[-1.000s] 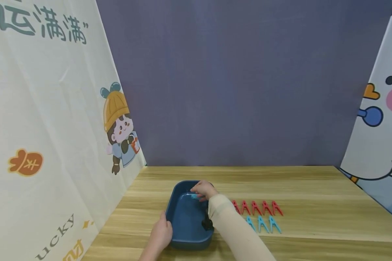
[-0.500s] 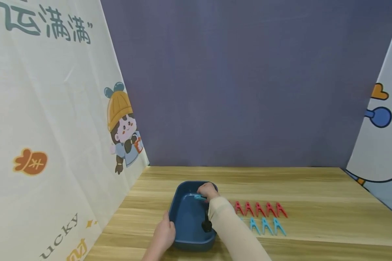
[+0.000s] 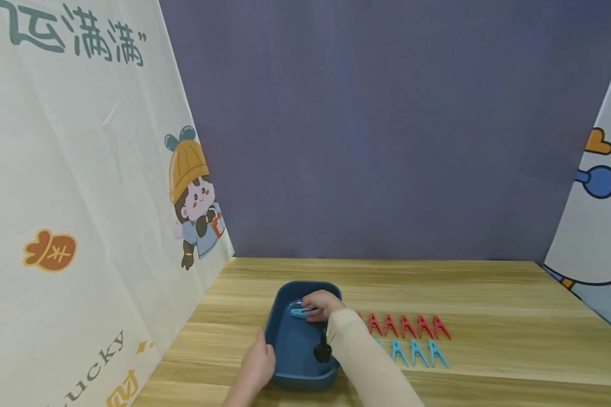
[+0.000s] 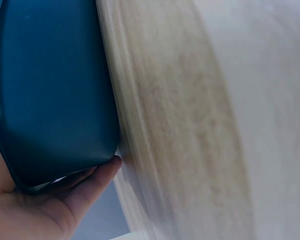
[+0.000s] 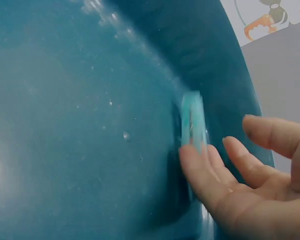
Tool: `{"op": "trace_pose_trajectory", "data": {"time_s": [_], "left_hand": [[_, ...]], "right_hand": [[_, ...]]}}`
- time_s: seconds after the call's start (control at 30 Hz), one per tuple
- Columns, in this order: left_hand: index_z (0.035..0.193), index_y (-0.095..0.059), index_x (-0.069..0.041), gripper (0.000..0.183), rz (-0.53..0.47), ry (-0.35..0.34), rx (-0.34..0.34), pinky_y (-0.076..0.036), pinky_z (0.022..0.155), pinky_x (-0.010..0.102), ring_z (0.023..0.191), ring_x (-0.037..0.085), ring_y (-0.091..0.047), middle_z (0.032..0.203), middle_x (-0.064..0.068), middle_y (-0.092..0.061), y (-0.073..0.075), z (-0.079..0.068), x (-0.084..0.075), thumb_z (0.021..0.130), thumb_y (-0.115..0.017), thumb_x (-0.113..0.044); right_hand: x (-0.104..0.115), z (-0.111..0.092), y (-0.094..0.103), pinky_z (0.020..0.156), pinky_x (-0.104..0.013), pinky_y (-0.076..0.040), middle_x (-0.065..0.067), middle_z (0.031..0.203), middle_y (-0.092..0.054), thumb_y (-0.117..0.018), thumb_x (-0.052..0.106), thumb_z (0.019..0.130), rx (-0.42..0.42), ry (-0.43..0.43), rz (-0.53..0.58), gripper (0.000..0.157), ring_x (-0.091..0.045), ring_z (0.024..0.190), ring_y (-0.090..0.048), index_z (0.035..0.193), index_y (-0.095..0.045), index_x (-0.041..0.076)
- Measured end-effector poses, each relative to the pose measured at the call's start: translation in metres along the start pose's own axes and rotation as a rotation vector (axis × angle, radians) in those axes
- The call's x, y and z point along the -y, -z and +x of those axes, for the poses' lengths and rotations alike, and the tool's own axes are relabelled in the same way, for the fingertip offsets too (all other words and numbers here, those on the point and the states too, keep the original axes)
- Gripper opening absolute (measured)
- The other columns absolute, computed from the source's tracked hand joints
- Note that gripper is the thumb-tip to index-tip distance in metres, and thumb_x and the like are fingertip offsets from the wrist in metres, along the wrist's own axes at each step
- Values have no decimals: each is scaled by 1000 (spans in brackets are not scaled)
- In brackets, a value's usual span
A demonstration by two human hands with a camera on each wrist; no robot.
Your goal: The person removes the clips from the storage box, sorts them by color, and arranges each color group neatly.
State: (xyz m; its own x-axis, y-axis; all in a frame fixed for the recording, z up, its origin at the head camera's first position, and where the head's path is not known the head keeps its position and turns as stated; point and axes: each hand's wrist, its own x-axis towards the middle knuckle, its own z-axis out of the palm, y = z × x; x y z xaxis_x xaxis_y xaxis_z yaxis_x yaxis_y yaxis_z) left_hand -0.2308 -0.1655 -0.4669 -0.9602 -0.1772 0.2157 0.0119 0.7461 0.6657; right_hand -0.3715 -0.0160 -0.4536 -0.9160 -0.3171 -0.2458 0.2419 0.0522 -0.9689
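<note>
A dark blue plastic basin (image 3: 291, 353) stands on the wooden table. My left hand (image 3: 258, 362) grips its left side wall, with the rim between thumb and fingers (image 4: 85, 192). Inside the far end of the basin is my right hand (image 3: 323, 303), pinching a light blue clothespin (image 3: 298, 312). The clothespin (image 5: 192, 117) looks blurred in the right wrist view, low along the basin wall, between one fingertip in front and another behind; the remaining fingers stand apart from it. Bare basin floor shows around it.
Right of the basin lie a row of red clothespins (image 3: 406, 326) and a nearer row of light blue clothespins (image 3: 418, 353), partly hidden by the right sleeve. A black device (image 3: 322, 351) hangs under the right wrist. Printed cloth (image 3: 107, 198) borders the left.
The right hand has lowered slightly into the basin and its fingers have spread a little, with the clothespin showing farther left. The view has shifted slightly; the left hand keeps its grip.
</note>
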Motion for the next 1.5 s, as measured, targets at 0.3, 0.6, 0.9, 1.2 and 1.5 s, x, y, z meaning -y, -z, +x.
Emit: {"op": "trace_pose_trajectory", "data": {"time_s": [0.3, 0.6, 0.9, 1.2, 1.5], "left_hand": [[126, -31, 24, 45, 7, -28, -8, -44, 84, 55, 102, 48, -52, 110, 41, -50, 1, -2, 0, 90, -37, -2], [129, -28, 22, 47, -14, -1, 10, -42, 86, 56, 105, 49, -50, 113, 41, -48, -1, -1, 0, 90, -36, -3], [129, -28, 23, 47, -2, -14, 7, -43, 85, 56, 103, 48, -52, 111, 41, -50, 1, -2, 1, 90, -36, -3], [129, -27, 23, 47, 7, -15, 20, -43, 85, 56, 103, 49, -51, 111, 40, -50, 3, -3, 0, 91, -36, -3], [129, -27, 23, 47, 9, -14, 26, -43, 84, 56, 105, 49, -50, 114, 41, -47, 5, -2, -2, 90, -35, -3]], "right_hand": [[1, -2, 0, 78, -35, -52, -21, 110, -58, -58, -8, 81, 69, 38, -27, 37, -25, 90, -61, 118, -54, -12], [0, 0, 6, 76, -29, -52, -13, 110, -61, -61, -4, 81, 100, 66, -88, 35, -17, 90, -61, 116, -58, -9], [6, 1, 6, 71, -25, -52, -11, 101, -60, -60, -3, 82, 126, 91, -86, 34, -12, 75, -58, 115, -56, -9], [12, -4, 5, 74, -28, -52, -9, 92, -57, -58, -2, 85, 108, 118, 68, 43, -14, 77, -59, 124, -45, -14], [26, -13, 7, 57, -17, -50, -3, 77, -55, -59, 13, 89, 168, 98, 126, 38, -4, 54, -47, 120, -53, -9]]}}
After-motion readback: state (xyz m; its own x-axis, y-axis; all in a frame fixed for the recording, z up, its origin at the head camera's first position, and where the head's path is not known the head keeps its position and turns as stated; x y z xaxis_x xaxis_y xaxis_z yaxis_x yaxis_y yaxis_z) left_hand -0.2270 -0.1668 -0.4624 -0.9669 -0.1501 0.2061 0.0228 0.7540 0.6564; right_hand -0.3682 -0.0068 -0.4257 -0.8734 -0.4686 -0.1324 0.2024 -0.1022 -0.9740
